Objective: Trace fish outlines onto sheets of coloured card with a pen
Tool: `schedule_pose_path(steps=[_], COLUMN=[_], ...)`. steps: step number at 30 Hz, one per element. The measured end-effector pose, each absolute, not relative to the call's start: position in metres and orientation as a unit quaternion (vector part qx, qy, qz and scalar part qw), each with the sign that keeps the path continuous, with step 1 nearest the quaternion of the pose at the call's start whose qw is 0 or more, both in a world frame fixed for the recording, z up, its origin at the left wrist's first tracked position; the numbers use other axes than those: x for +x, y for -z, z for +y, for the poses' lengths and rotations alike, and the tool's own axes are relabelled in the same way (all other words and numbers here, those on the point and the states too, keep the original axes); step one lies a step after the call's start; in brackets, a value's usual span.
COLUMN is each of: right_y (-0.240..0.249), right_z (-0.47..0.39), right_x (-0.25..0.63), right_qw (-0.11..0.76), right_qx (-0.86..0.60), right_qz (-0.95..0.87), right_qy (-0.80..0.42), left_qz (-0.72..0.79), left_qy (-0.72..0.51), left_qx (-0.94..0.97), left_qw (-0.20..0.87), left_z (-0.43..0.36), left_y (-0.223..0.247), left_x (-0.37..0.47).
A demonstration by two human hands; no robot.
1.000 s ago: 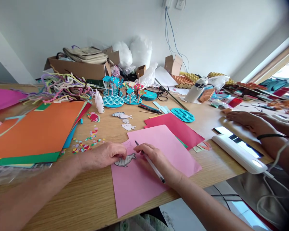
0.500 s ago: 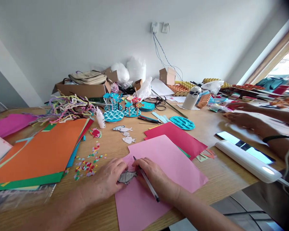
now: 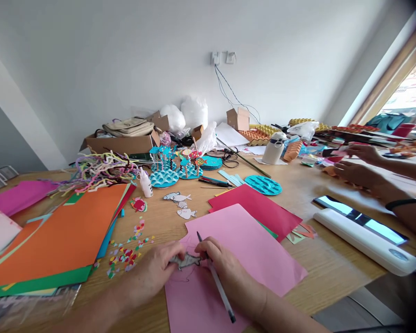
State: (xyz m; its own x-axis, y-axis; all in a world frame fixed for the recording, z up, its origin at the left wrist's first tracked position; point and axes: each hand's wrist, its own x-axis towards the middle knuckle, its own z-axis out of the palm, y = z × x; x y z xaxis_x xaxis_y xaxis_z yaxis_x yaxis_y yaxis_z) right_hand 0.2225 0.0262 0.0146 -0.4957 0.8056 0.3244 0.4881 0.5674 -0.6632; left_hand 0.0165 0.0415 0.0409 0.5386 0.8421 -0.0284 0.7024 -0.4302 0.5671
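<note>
A small grey paper fish cutout (image 3: pixel 187 262) is held over the pink sheet (image 3: pixel 260 263), its left end pinched by my left hand (image 3: pixel 156 266). The fingertips of my right hand (image 3: pixel 227 273) are at the fish's other end; whether they grip it I cannot tell. A pen (image 3: pixel 222 293) with a clear barrel sits in that same hand, tip pointing up and away from the sheet. Thin drawn lines show on the pink paper below and above the cutout. More white fish cutouts (image 3: pixel 186 213) and a red paper fish (image 3: pixel 138 204) lie beyond my hands.
Left are orange sheets (image 3: pixel 58 245), paper confetti (image 3: pixel 126 256), pipe cleaners (image 3: pixel 104 169) and a glue bottle (image 3: pixel 145 182). Red paper (image 3: pixel 256 208) and a blue disc (image 3: pixel 263 185) lie ahead. At right are a white device (image 3: pixel 364 240) and another person's hands (image 3: pixel 357 171).
The fish cutout has been lifted and turned a little, uncovering drawn lines on the pink paper. My right fingers have come to its right end. The camera has tilted slightly upward.
</note>
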Motion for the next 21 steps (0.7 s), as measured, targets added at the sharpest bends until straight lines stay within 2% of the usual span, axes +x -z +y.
schedule_pose_path(steps=[5,12,18,21], right_y=[-0.024,-0.022,-0.023,-0.024], right_z=[0.03,0.034,0.033,0.032], right_x=[0.226,0.231,0.236,0.237], right_qw=[0.392,0.36,0.329,0.344], right_qx=[-0.435,-0.44,-0.458,-0.505], right_qz=[-0.778,-0.779,-0.764,-0.716], right_qy=[-0.226,-0.266,-0.314,-0.338], left_qz=[0.528,0.541,0.49,0.449], left_qy=[-0.175,-0.164,-0.167,-0.152], left_qx=[0.804,0.815,0.854,0.878], left_qw=[0.212,0.131,0.053,0.062], left_z=[0.094,0.167,0.151,0.118], left_y=[-0.056,-0.04,-0.045,-0.056], left_x=[0.004,0.001,-0.005,-0.005])
